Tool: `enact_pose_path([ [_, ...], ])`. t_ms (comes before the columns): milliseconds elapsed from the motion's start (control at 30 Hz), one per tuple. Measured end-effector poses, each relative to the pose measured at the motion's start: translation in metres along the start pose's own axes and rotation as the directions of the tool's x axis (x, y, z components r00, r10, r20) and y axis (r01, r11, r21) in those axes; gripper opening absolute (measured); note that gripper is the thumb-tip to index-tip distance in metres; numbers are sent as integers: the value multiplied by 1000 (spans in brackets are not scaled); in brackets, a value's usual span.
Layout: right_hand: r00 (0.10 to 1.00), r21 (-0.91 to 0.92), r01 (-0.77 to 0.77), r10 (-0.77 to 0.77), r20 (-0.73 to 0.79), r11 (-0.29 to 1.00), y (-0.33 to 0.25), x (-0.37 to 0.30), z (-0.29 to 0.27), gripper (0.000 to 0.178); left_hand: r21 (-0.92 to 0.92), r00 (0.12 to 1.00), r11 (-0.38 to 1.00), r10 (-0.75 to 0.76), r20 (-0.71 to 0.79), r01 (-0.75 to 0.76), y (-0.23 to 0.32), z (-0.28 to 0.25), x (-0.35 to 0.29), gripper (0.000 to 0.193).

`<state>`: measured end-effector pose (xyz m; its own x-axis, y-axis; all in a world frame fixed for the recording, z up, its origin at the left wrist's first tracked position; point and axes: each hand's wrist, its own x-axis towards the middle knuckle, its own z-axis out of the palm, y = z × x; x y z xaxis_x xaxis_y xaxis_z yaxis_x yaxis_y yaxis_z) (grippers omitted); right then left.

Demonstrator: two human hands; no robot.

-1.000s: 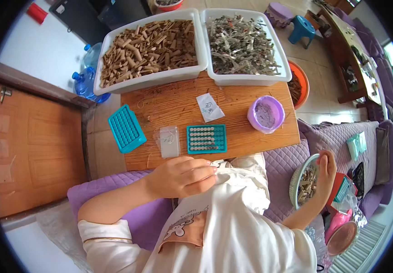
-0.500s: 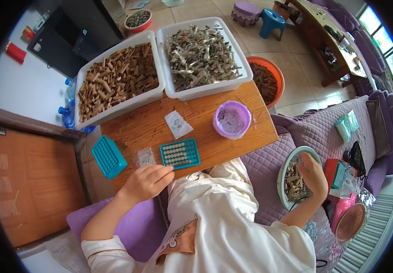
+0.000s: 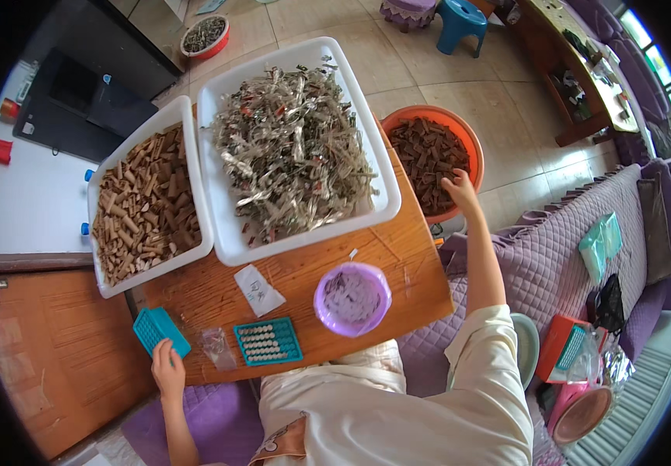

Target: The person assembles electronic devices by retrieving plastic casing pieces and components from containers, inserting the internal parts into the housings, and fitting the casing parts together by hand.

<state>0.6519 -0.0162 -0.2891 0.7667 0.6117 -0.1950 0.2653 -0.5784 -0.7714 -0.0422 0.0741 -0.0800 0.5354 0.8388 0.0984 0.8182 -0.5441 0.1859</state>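
Note:
My left hand (image 3: 167, 368) rests its outstretched fingers against the near side of a teal perforated rack (image 3: 156, 330) at the table's left edge. My right hand (image 3: 461, 191) reaches over the rim of an orange basin (image 3: 474, 147), fingers apart, close to dark brown curled strips (image 3: 428, 154); anything under its fingertips is hidden. Near the table's front edge lies a second teal rack (image 3: 295, 342), with rows of pale round pieces (image 3: 261, 342) in part of its holes. Between the two racks is a small clear plastic bag (image 3: 218, 349).
Two white tubs stand on the far table: one of brown rolled pieces (image 3: 145, 206), one of shiny tangled scraps (image 3: 292, 147). A purple-rimmed bowl (image 3: 386, 299) and a paper slip (image 3: 258, 290) lie nearer. A pale green basin (image 3: 528, 349) sits on the sofa (image 3: 537, 225).
My right hand has gone from the pale green basin to the orange basin. My left hand has moved from the rack with pale pieces to the left rack. The view has shifted.

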Motion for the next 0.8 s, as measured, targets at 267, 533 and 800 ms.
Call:
enact_pose_path([
  [267, 958, -549, -211, 282, 47, 808, 14, 23, 76, 118, 208, 940, 920, -341, 11, 331, 12, -2, -55, 20],
  [533, 957, -549, -265, 285, -51, 792, 12, 30, 92, 114, 230, 892, 884, -439, 105, 407, 38, 4, -70, 22],
  [800, 980, -557, -188, 191, -52, 809, 22, 37, 104, 100, 199, 859, 869, -485, 165, 452, 40, 22, -63, 23],
])
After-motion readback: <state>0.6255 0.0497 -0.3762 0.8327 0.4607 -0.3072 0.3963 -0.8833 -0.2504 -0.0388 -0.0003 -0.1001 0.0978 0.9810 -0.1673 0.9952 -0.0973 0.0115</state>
